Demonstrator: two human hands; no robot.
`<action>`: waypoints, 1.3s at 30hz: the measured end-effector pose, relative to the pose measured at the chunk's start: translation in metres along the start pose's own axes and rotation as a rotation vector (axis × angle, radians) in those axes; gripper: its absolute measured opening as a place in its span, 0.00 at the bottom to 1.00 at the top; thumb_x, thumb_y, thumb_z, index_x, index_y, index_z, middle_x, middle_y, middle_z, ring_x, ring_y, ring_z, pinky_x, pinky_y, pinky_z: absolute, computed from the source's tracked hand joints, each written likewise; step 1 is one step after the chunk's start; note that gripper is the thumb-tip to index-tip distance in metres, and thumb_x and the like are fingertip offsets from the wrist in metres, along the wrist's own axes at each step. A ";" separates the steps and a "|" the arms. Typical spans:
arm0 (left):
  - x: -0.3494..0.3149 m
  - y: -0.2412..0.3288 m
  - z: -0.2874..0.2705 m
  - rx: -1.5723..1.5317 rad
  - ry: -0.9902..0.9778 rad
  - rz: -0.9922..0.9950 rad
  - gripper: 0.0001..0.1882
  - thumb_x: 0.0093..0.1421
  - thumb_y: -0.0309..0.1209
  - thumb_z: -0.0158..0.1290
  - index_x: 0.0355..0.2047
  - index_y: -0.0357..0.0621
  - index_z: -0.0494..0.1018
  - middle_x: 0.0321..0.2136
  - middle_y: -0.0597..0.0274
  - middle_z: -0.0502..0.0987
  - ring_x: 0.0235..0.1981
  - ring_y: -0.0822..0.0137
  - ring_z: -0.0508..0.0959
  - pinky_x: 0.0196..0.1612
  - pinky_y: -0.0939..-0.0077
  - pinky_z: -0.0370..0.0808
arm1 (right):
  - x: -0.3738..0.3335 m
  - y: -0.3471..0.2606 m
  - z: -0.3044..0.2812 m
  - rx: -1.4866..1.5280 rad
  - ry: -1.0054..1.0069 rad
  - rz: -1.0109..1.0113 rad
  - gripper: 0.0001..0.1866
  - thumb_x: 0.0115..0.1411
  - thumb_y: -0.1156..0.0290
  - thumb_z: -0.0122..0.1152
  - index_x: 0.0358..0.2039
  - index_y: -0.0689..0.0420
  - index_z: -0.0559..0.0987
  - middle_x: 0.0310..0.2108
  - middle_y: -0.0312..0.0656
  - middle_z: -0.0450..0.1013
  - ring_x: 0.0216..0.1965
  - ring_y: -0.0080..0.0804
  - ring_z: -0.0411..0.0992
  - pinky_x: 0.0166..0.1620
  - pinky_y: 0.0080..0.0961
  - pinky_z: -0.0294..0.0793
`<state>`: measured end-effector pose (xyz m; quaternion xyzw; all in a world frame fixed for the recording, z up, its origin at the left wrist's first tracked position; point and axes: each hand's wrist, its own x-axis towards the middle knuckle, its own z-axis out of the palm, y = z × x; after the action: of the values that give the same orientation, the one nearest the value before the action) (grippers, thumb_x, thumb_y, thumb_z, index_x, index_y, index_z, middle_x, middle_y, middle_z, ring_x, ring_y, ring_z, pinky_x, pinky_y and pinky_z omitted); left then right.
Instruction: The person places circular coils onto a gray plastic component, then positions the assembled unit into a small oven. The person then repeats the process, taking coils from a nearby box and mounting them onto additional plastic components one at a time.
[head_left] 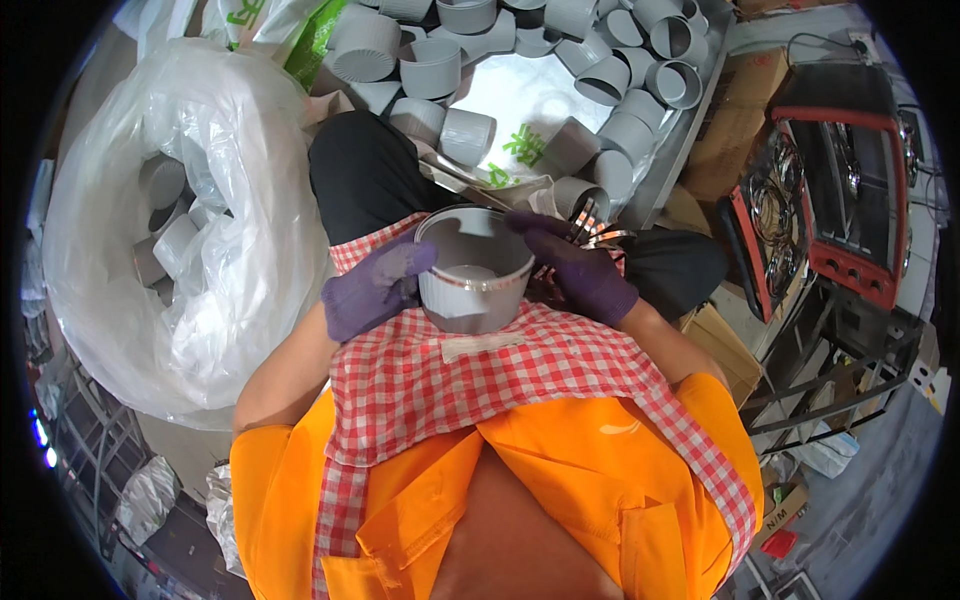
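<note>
A round grey plastic pot (472, 305) sits at my lap with its open top tilted up toward me. My left hand (375, 288), in a purple glove, grips its left side with the thumb near the rim. On the other side my right hand (582, 268), gloved the same way, holds the pot's right wall. A bundle of thin shiny copper-coloured strips (600, 232) shows just beyond the right hand; whether that hand also holds them, I cannot tell. Beneath the pot lies a red-and-white checked apron (440, 390).
Ahead, a metal tray (685, 165) contains many loose grey pots (432, 68) on white plastic. To my left stands a large clear plastic bag (110, 320) with more grey pots inside. On the right are a cardboard box (735, 125) and a red-framed oven-like appliance (845, 200).
</note>
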<state>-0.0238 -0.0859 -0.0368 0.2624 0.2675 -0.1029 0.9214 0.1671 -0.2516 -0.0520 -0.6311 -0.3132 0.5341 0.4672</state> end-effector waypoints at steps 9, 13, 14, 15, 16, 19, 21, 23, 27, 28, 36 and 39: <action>0.021 0.030 0.023 0.907 -0.127 0.566 0.11 0.50 0.23 0.50 0.35 0.36 0.70 0.40 0.54 0.72 0.41 0.63 0.73 0.44 0.75 0.70 | 0.042 -0.022 0.002 0.325 -0.256 0.067 0.14 0.60 0.69 0.53 0.44 0.62 0.73 0.40 0.39 0.73 0.40 0.21 0.70 0.44 0.19 0.70; 0.028 0.036 0.019 1.048 -0.133 0.727 0.12 0.46 0.21 0.54 0.33 0.39 0.69 0.38 0.49 0.70 0.37 0.54 0.73 0.41 0.71 0.71 | 0.063 -0.025 0.006 0.250 -0.231 0.022 0.11 0.60 0.69 0.52 0.40 0.61 0.74 0.34 0.36 0.72 0.36 0.19 0.68 0.41 0.18 0.70; 0.032 0.037 0.013 1.159 -0.174 0.870 0.12 0.46 0.22 0.54 0.33 0.39 0.69 0.38 0.49 0.70 0.37 0.54 0.73 0.41 0.71 0.71 | 0.068 -0.023 0.008 0.247 -0.211 -0.006 0.10 0.60 0.69 0.52 0.39 0.61 0.74 0.33 0.35 0.72 0.35 0.18 0.68 0.40 0.18 0.69; 0.033 0.038 0.010 1.099 -0.154 0.816 0.12 0.47 0.22 0.54 0.34 0.39 0.69 0.38 0.49 0.70 0.37 0.56 0.73 0.41 0.72 0.71 | 0.074 -0.019 0.007 0.245 -0.192 -0.034 0.10 0.60 0.69 0.52 0.38 0.60 0.75 0.32 0.35 0.72 0.35 0.18 0.68 0.39 0.18 0.69; 0.034 0.039 0.009 1.040 -0.142 0.754 0.12 0.47 0.23 0.53 0.34 0.38 0.70 0.38 0.50 0.70 0.37 0.58 0.73 0.41 0.73 0.71 | 0.088 -0.011 -0.001 0.318 -0.269 0.021 0.09 0.61 0.70 0.51 0.38 0.61 0.75 0.31 0.34 0.72 0.32 0.16 0.67 0.37 0.18 0.69; 0.026 0.044 0.011 0.517 0.093 0.335 0.13 0.50 0.25 0.52 0.37 0.37 0.70 0.38 0.52 0.71 0.38 0.63 0.73 0.42 0.75 0.70 | 0.094 -0.045 -0.025 0.043 -0.038 0.065 0.12 0.63 0.67 0.46 0.40 0.60 0.75 0.32 0.34 0.72 0.28 0.18 0.67 0.34 0.19 0.69; 0.019 0.043 0.014 0.310 0.237 0.184 0.13 0.52 0.27 0.51 0.39 0.36 0.70 0.38 0.55 0.71 0.39 0.65 0.73 0.43 0.76 0.69 | 0.076 -0.044 -0.031 0.233 -0.251 0.012 0.15 0.64 0.67 0.44 0.46 0.61 0.72 0.38 0.37 0.72 0.37 0.19 0.69 0.41 0.19 0.70; 0.016 0.044 0.016 0.386 0.288 0.240 0.14 0.54 0.29 0.50 0.40 0.35 0.70 0.38 0.57 0.72 0.39 0.67 0.73 0.44 0.77 0.69 | 0.054 -0.053 -0.019 0.042 -0.302 -0.071 0.16 0.64 0.68 0.43 0.48 0.62 0.70 0.42 0.39 0.72 0.41 0.20 0.68 0.45 0.20 0.69; 0.016 0.041 0.023 0.250 0.269 0.355 0.18 0.55 0.32 0.49 0.44 0.35 0.69 0.35 0.62 0.74 0.37 0.73 0.72 0.43 0.80 0.68 | 0.050 -0.066 -0.017 0.325 -0.312 0.103 0.18 0.62 0.70 0.46 0.52 0.62 0.68 0.44 0.40 0.71 0.45 0.22 0.67 0.49 0.21 0.67; 0.014 0.041 0.021 0.364 0.271 0.430 0.18 0.55 0.32 0.49 0.45 0.35 0.69 0.37 0.61 0.74 0.38 0.73 0.72 0.44 0.80 0.68 | 0.047 -0.066 -0.016 0.352 -0.268 0.092 0.18 0.62 0.71 0.47 0.52 0.62 0.67 0.44 0.40 0.71 0.45 0.23 0.67 0.49 0.21 0.67; 0.012 0.011 0.001 0.324 0.235 0.502 0.28 0.55 0.37 0.51 0.52 0.33 0.61 0.50 0.51 0.67 0.51 0.63 0.68 0.53 0.73 0.64 | 0.030 -0.036 0.001 0.391 0.042 0.096 0.18 0.56 0.73 0.54 0.48 0.60 0.71 0.42 0.40 0.72 0.42 0.22 0.69 0.45 0.19 0.69; 0.012 0.028 0.001 0.319 0.041 0.373 0.26 0.54 0.38 0.52 0.50 0.35 0.65 0.50 0.53 0.68 0.49 0.64 0.69 0.52 0.74 0.64 | 0.044 -0.042 -0.002 0.317 -0.010 0.103 0.10 0.55 0.73 0.57 0.37 0.61 0.76 0.32 0.36 0.74 0.35 0.20 0.70 0.39 0.19 0.70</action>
<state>-0.0039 -0.0636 -0.0304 0.4513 0.2137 0.0333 0.8658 0.1836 -0.1974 -0.0301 -0.5622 -0.1944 0.6032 0.5313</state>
